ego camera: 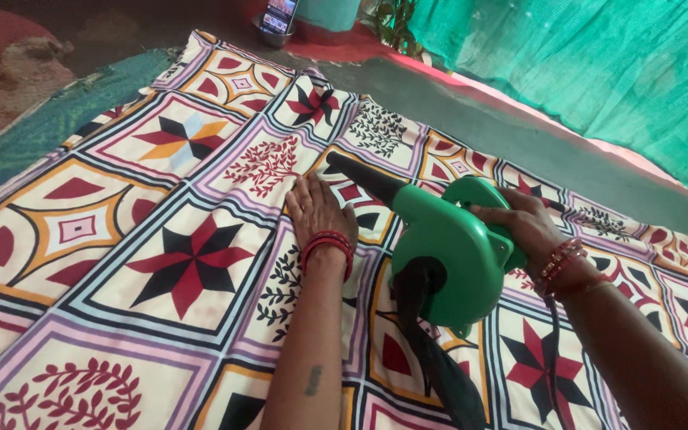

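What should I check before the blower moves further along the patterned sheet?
1. Right hand grips the green blower by its handle: ok.
2. Black nozzle points low along the sheet: ok.
3. Left hand lies flat on the sheet beside the nozzle, not in front of its mouth: ok.
4. Black dust bag hangs from the blower's underside over the sheet: ok.
5. Power cord trails under the right forearm; snagging: cannot tell.
6. Blower running: cannot tell.

Blower (447, 247) handle hidden under right hand (523, 227); dust bag (439, 358) and sheet (161, 263) cut off at bottom edge.
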